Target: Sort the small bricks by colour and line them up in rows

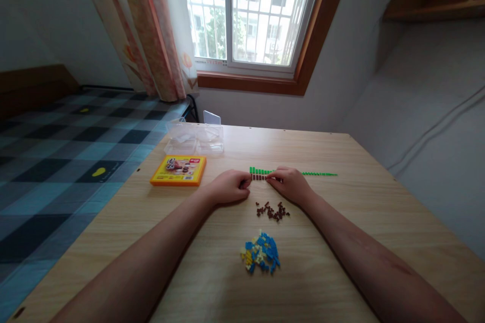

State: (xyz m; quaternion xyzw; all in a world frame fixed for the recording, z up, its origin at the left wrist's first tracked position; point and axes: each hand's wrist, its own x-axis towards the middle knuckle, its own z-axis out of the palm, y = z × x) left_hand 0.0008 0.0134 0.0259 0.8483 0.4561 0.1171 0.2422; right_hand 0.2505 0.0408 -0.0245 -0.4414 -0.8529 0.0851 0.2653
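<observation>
My left hand point(233, 185) is closed in a loose fist on the table, its fingers at the left end of a short row of brown building blocks point(259, 177). Whether anything is inside that fist is hidden. At the row's right end my right hand point(291, 184) pinches with thumb and forefinger on a small brown block, partly covered by the fingers. Just behind runs a line of green blocks point(260, 171), tallest at the left and tapering right; my right hand hides its middle. Nearer me lies a loose heap of small brown pieces point(273, 211).
A mixed pile of blue and yellow blocks point(265, 252) lies close to me on the wooden table point(326, 272). At left are a flat yellow-orange box point(179, 170) and a clear plastic container point(195, 139). A bed point(87, 161) adjoins the left side; a window stands beyond.
</observation>
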